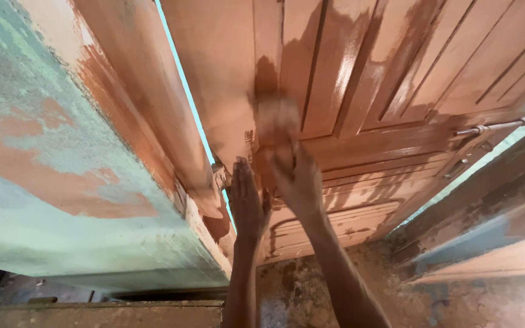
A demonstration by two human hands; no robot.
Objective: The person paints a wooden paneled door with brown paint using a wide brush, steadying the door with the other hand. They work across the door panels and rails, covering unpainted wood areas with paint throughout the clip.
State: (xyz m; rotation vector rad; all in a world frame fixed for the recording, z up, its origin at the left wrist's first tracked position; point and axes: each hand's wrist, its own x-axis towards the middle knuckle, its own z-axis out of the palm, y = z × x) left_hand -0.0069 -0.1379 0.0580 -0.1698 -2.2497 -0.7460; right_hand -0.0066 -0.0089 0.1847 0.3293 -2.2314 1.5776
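Note:
A panelled wooden door [390, 67] fills the upper right, partly covered in wet reddish-brown paint. My right hand [296, 176] is shut on a paintbrush [276, 118], blurred with motion, its bristles against the door's vertical stile beside a darker painted streak. My left hand [245, 200] lies flat with fingers together against the door's hinge edge, just left of my right hand. Both forearms rise from the bottom centre.
A wall [37, 152] with peeling green and orange paint stands on the left beside the door frame [147, 91]. A metal latch bolt [493, 127] sits on the door at right. The floor [329, 297] below is dirty and stained. A dark board [499, 200] leans at right.

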